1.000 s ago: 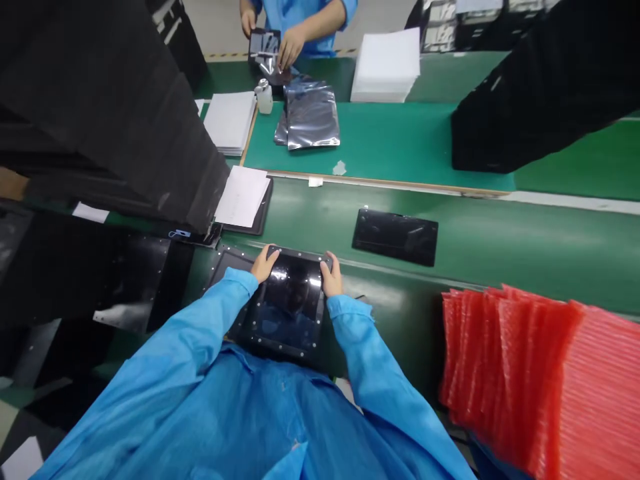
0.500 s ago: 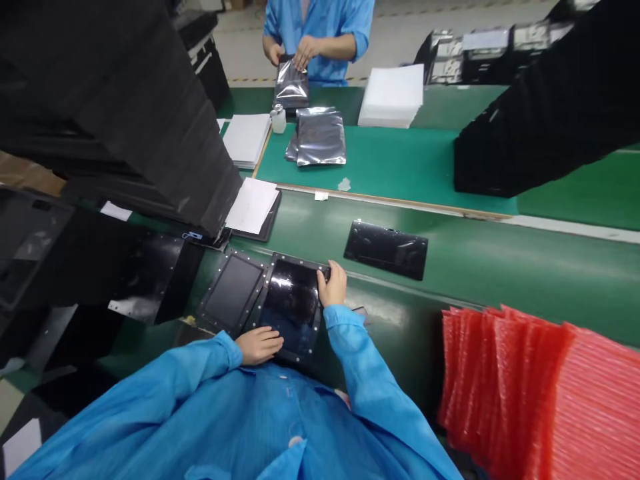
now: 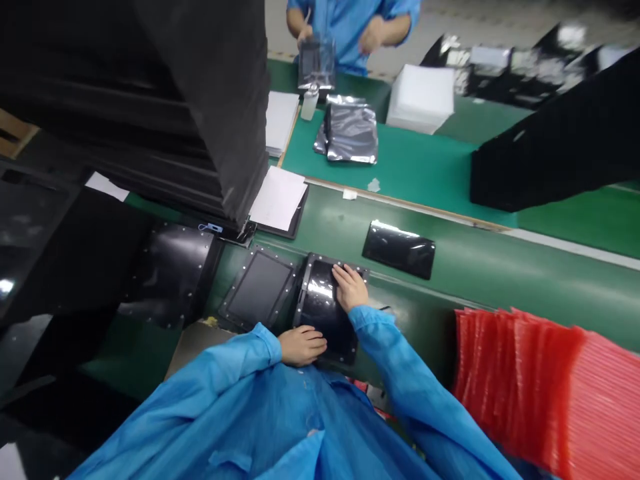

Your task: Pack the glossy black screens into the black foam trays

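Note:
A black panel with a glossy middle and a studded rim (image 3: 327, 307) lies in front of me on the green bench. My left hand (image 3: 303, 345) rests flat on its lower left part, fingers stretched out. Near its top right, my right hand (image 3: 351, 287) lies on the glossy surface with the fingers extended. Just left of it is a similar studded black frame with a duller dark middle (image 3: 259, 287). Another glossy black panel (image 3: 400, 250) lies farther back on the bench, apart from both hands.
Tall black stacks stand at the left (image 3: 200, 100) and right (image 3: 540, 147). Red bubble bags (image 3: 530, 387) fill the right front. White sheets (image 3: 278, 197) lie beside the left stack. Across the bench, a co-worker's hand (image 3: 373, 37) is near silvery bags (image 3: 351, 131).
My right hand has moved from the panel's right edge onto its glossy surface. The camera view has shifted left. The co-worker's hands have moved apart.

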{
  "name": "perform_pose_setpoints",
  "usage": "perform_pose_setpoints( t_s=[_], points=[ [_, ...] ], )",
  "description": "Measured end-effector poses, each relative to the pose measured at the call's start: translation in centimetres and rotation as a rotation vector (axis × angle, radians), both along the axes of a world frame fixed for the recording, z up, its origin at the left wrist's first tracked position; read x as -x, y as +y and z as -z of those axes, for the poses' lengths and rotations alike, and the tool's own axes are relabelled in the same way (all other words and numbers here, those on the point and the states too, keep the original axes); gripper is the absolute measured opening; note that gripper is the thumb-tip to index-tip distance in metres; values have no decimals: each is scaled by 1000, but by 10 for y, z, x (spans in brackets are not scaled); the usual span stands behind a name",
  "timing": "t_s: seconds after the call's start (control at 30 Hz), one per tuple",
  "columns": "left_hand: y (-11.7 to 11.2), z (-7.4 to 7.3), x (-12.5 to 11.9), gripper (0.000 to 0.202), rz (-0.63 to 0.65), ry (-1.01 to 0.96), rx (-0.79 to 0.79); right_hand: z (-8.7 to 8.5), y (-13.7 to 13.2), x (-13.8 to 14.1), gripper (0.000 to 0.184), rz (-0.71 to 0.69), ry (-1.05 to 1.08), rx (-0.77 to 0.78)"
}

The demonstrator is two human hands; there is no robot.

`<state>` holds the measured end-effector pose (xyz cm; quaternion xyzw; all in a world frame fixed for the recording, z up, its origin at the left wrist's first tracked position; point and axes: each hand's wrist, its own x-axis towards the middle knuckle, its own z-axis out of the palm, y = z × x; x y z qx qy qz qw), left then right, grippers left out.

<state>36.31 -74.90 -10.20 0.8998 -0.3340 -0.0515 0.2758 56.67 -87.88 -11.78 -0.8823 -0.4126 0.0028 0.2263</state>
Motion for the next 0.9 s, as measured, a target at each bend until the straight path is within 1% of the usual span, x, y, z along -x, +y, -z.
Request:
perform_pose_setpoints(
  t_s=[0.03, 0.07, 0.1, 0.13, 0.2, 0.23, 0.27, 0.3, 0.37, 0.43, 0.47, 0.5, 0.53, 0.57, 0.6, 0.63, 0.67, 0.7, 0.73, 0.77, 0.83, 0.87, 0.9],
  points=[
    [10, -3, 0, 34, -41, 15, 20, -6, 2, 9, 43, 39, 14, 6],
    [24, -6, 1, 37, -123, 38, 35, -11, 4, 21, 43, 78, 34, -1],
    [42, -9, 2, 40, -259, 76, 36, -15, 5, 35, 43, 116, 59, -20],
    [63, -10, 4, 42, -454, 132, 18, -17, 5, 51, 41, 152, 90, -45],
    [105, -11, 10, 46, -921, 285, -54, -18, 3, 89, 40, 214, 161, -88],
    [121, -11, 13, 49, -1115, 365, -88, -16, 2, 108, 40, 236, 197, -100],
    [133, -10, 15, 53, -1252, 435, -106, -15, 2, 127, 39, 250, 227, -105],
    [140, -10, 15, 56, -1338, 490, -103, -13, 2, 145, 39, 261, 248, -105],
    [141, -10, 13, 62, -1449, 562, -26, -12, 6, 170, 41, 288, 266, -97],
    [137, -15, 8, 65, -1601, 629, 196, -14, 10, 181, 45, 320, 282, -87],
    [137, -19, 7, 65, -1673, 668, 335, -16, 12, 182, 48, 333, 299, -83],
    [137, -23, 8, 63, -1719, 701, 463, -20, 14, 180, 50, 343, 323, -78],
    [137, -27, 10, 61, -1718, 732, 593, -25, 15, 176, 51, 347, 356, -73],
    [136, -31, 13, 60, -1664, 767, 726, -31, 15, 171, 52, 348, 399, -66],
    [133, -34, 18, 62, -1559, 817, 852, -38, 16, 166, 52, 345, 453, -57],
    [127, -36, 22, 66, -1416, 877, 962, -46, 17, 160, 52, 339, 520, -43],
    [118, -37, 26, 68, -1256, 932, 1055, -53, 19, 154, 50, 330, 589, -20],
    [105, -37, 29, 67, -1110, 964, 1105, -61, 22, 149, 50, 325, 641, 22],
    [91, -36, 31, 62, -1008, 964, 1099, -68, 26, 145, 51, 334, 667, 85],
    [76, -35, 31, 54, -971, 933, 1036, -73, 29, 141, 52, 353, 661, 161],
    [50, -33, 29, 40, -1000, 805, 866, -80, 32, 134, 53, 398, 587, 281],
    [39, -33, 28, 37, -1024, 743, 787, -82, 30, 131, 53, 408, 556, 283],
    [31, -33, 27, 37, -1038, 693, 717, -83, 24, 128, 53, 406, 548, 240]
  ],
)
